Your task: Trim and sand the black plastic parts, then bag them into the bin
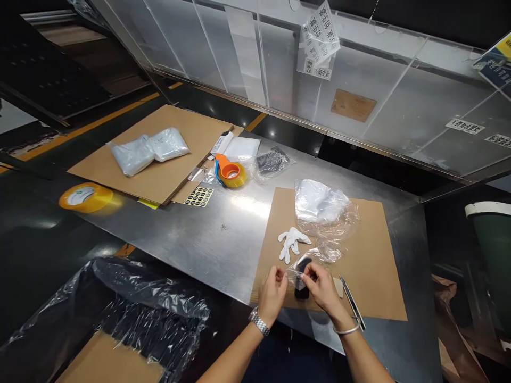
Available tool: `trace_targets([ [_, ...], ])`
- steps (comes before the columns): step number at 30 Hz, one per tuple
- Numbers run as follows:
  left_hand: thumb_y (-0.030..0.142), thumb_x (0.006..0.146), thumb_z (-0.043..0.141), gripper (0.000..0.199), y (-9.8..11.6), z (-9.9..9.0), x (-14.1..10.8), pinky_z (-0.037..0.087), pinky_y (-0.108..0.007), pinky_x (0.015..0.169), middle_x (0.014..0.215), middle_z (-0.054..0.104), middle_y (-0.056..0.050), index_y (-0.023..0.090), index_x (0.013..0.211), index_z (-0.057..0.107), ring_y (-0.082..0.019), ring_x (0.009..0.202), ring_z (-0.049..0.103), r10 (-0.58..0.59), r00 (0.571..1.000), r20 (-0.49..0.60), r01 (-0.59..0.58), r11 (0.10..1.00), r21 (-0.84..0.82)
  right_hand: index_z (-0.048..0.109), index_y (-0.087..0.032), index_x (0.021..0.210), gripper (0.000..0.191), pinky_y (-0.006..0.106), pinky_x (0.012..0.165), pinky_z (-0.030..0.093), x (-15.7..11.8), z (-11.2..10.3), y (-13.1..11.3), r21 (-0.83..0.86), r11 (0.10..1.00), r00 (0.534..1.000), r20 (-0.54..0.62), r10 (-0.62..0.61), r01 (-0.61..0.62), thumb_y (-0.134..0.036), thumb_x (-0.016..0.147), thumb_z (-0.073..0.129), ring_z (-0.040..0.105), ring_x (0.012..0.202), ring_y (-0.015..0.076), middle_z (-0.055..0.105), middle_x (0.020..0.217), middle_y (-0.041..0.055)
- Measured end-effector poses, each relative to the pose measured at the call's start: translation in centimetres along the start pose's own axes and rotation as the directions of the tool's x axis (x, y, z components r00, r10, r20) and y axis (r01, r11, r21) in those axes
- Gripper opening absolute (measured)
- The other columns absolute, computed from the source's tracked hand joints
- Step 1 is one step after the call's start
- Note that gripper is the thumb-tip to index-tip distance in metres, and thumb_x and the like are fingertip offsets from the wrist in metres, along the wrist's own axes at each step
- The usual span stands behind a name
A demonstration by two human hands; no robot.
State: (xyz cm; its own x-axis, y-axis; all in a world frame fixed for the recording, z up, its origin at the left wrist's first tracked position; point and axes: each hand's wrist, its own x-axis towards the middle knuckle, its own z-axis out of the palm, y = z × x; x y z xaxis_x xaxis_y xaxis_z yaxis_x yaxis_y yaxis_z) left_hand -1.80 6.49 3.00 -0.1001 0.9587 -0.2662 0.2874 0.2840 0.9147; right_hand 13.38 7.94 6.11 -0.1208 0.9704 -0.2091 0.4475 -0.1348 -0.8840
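Note:
Near the front edge of a cardboard sheet (375, 255), both hands pinch a small clear plastic bag (294, 274). My left hand (273, 292), with a watch on its wrist, is closed at the bag's left side. My right hand (321, 287), with a bangle on its wrist, pinches the bag's other side. A black object (302, 290) lies just beneath and between the hands, partly covered by the clear film. White gloves (293, 242) lie crumpled just beyond. Farther back is a clear bag of white sheets (319, 202). A thin dark tool (351, 300) rests right of my right hand.
Stacked cardboard (120, 143) on the metal table (223, 244) holds two clear packets (149, 150). Nearby are an orange tape dispenser (231, 171), a yellow tape roll (85, 197) and a sticker sheet (199, 196). A plastic-lined box (151, 287) stands front left; a clear panel (279, 64) stands behind.

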Motion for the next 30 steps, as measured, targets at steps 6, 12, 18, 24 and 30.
trace_targets([
  [6, 0.023, 0.079, 0.05, 0.019, -1.4, -0.7, 1.2, 0.038, -0.034, 0.078, 0.076, 0.056, -0.007, 0.025, 0.088, 0.067, -0.022, 0.078, 0.052, 0.205, 0.974, 0.096, -0.222, 0.948, 0.229, 0.057, -0.021, 0.074, 0.011, 0.029, 0.072, 0.04, -0.3, 2.1, 0.6, -0.184, 0.978, 0.994, -0.033, -0.103, 0.095, -0.03, 0.079, 0.054, 0.052, 0.076, 0.0176, 0.058, 0.075, 0.0023],
  [12, 0.023, 0.085, 0.045, 0.02, -4.0, -1.0, 3.2, 0.038, -0.038, 0.08, 0.078, 0.056, -0.005, 0.018, 0.092, 0.063, -0.02, 0.078, 0.052, 0.185, 0.979, 0.09, -0.205, 0.894, 0.397, 0.057, -0.014, 0.086, 0.037, 0.033, 0.061, 0.041, -2.4, 3.9, 5.6, -0.302, 0.927, 0.935, -0.334, 0.116, -0.223, -0.048, 0.087, 0.042, 0.057, 0.071, 0.0212, 0.059, 0.075, 0.0106],
  [18, 0.034, 0.086, 0.049, 0.021, -5.2, -0.2, 3.0, 0.043, -0.039, 0.08, 0.088, 0.059, -0.004, 0.015, 0.087, 0.059, -0.017, 0.083, 0.055, 0.114, 0.983, 0.144, -0.167, 0.884, 0.437, 0.056, -0.014, 0.088, 0.041, 0.028, 0.058, 0.042, -5.8, 4.7, 8.6, -0.22, 0.921, 0.922, -0.297, 0.25, -0.32, -0.051, 0.089, 0.037, 0.054, 0.057, 0.0123, 0.057, 0.066, 0.0005],
  [24, 0.034, 0.086, 0.05, 0.021, -6.1, -0.2, 3.1, 0.046, -0.037, 0.078, 0.089, 0.061, -0.004, 0.015, 0.089, 0.059, -0.016, 0.082, 0.057, 0.077, 0.968, 0.24, -0.154, 0.935, 0.319, 0.059, -0.018, 0.095, 0.041, 0.025, 0.05, 0.043, -7.9, 4.1, 8.3, -0.002, 0.963, 0.961, -0.064, 0.27, -0.271, -0.053, 0.087, 0.039, 0.054, 0.054, 0.0125, 0.06, 0.069, -0.0001],
  [30, 0.035, 0.086, 0.051, 0.022, -7.3, -0.8, 3.2, 0.048, -0.036, 0.077, 0.086, 0.062, -0.003, 0.015, 0.086, 0.06, -0.015, 0.079, 0.059, 0.108, 0.93, 0.352, -0.185, 0.964, 0.192, 0.057, -0.013, 0.084, 0.031, 0.02, 0.048, 0.043, -7.3, 5.5, 10.2, 0.128, 0.936, 0.941, -0.041, 0.336, -0.328, -0.041, 0.09, 0.046, 0.051, 0.051, 0.006, 0.055, 0.067, -0.0036],
])
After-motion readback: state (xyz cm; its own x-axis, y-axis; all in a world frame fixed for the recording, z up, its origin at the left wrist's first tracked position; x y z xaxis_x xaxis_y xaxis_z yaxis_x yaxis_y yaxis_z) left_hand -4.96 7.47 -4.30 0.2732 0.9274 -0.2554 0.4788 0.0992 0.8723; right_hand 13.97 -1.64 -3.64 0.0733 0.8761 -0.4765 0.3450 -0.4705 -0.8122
